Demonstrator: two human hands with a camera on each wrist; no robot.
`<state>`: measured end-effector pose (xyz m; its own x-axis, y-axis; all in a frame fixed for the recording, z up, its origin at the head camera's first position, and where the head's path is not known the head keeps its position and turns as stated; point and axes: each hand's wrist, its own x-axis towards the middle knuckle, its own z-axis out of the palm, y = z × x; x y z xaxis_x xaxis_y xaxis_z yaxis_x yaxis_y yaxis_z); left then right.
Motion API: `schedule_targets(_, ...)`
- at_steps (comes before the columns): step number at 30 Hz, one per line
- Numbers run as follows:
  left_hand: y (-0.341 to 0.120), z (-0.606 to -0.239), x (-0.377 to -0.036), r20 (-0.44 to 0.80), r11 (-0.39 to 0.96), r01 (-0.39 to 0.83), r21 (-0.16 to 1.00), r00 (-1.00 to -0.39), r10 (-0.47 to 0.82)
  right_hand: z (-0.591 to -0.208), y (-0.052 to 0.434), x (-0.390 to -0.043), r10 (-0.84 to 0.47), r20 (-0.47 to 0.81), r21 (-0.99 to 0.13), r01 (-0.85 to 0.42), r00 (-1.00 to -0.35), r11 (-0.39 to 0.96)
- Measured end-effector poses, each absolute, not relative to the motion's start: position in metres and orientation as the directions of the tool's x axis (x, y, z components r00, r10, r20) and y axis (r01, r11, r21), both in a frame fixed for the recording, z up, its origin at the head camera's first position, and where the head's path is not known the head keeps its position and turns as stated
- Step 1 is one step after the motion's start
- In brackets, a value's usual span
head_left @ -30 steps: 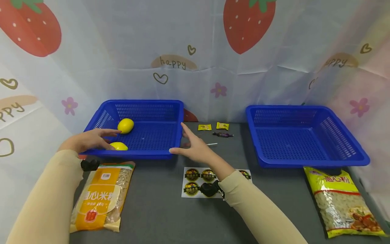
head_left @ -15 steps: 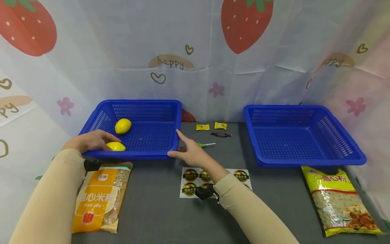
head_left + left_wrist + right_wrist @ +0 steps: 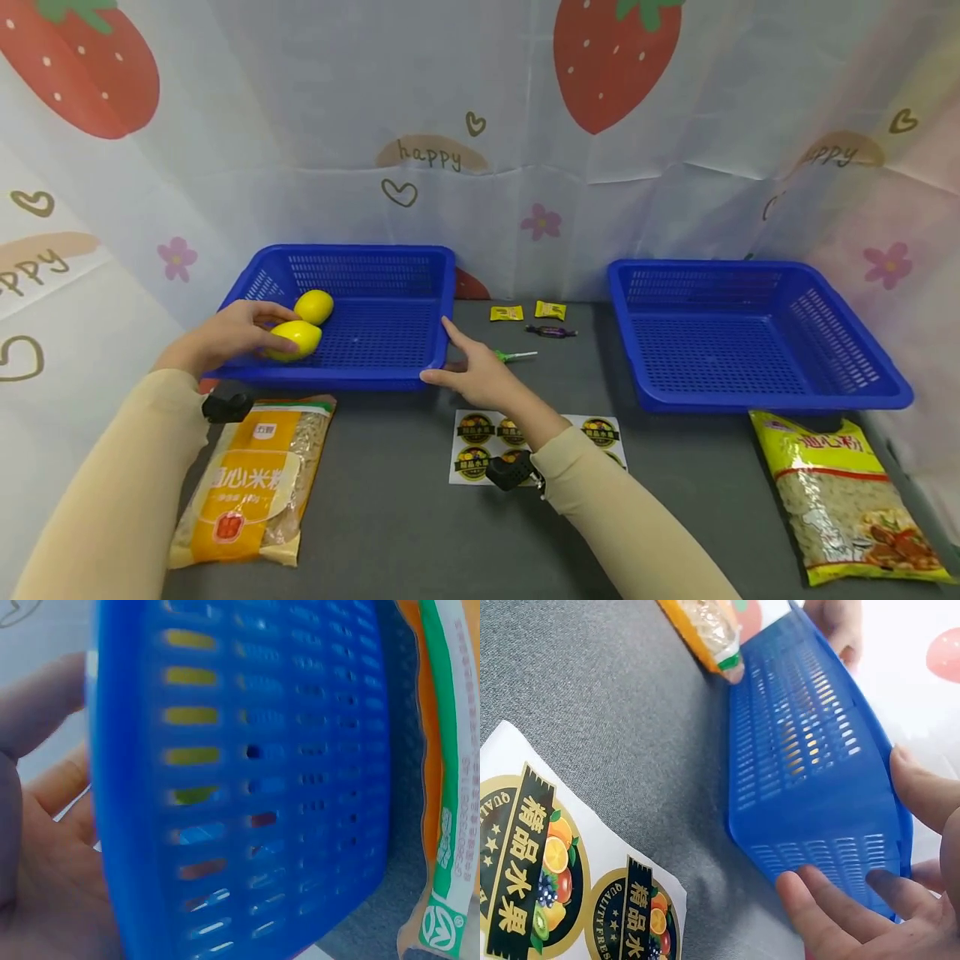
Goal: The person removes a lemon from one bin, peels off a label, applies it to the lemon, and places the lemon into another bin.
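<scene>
My left hand (image 3: pixel 242 333) reaches over the front-left corner of the left blue basket (image 3: pixel 360 250), and its fingers and thumb curl round a yellow lemon (image 3: pixel 302 338). A second lemon (image 3: pixel 315 306) lies just behind it in the basket. My right hand (image 3: pixel 468 375) holds the basket's front-right corner, thumb along the rim and fingers against the outer wall. In the right wrist view the fingers (image 3: pixel 832 900) press on the slotted wall (image 3: pixel 810 750). The left wrist view shows my palm (image 3: pixel 37 862) beside the basket's rim (image 3: pixel 124 787), with yellow showing through the slots.
An orange bag of pasta (image 3: pixel 247 483) lies in front of the left basket. A fruit sticker sheet (image 3: pixel 480 433) lies under my right forearm. Small candies (image 3: pixel 525 313) and a green lollipop (image 3: pixel 510 357) lie between the baskets. A second blue basket (image 3: pixel 757 265) and a yellow-green bag (image 3: pixel 847 500) are at the right.
My left hand has closed round the nearer lemon and brought it up beside the other one. My right hand has settled onto the basket's front-right corner.
</scene>
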<state>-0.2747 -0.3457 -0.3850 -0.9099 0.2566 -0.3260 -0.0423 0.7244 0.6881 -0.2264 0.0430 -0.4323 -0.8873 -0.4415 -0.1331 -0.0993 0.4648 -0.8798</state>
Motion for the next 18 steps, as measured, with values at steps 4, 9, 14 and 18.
schedule_targets(4,-0.345,-0.383,-0.271,-0.29,0.688,-0.017,0.726,-0.914,0.283,-0.432,0.044,-0.226,-0.446,-0.135,-0.88,-0.099,-0.885,0.465)
schedule_targets(9,-0.343,-0.383,-0.266,-0.264,0.69,0.008,0.723,-0.921,0.288,-0.431,0.044,-0.226,-0.449,-0.146,-0.879,-0.093,-0.881,0.468)
schedule_targets(14,-0.334,-0.376,-0.258,-0.239,0.651,0.003,0.759,-0.929,0.283,-0.429,0.043,-0.226,-0.454,-0.145,-0.879,-0.096,-0.879,0.467)
schedule_targets(18,-0.319,-0.368,-0.248,-0.193,0.607,0.032,0.794,-0.934,0.301,-0.429,0.044,-0.226,-0.462,-0.143,-0.889,-0.091,-0.875,0.449)
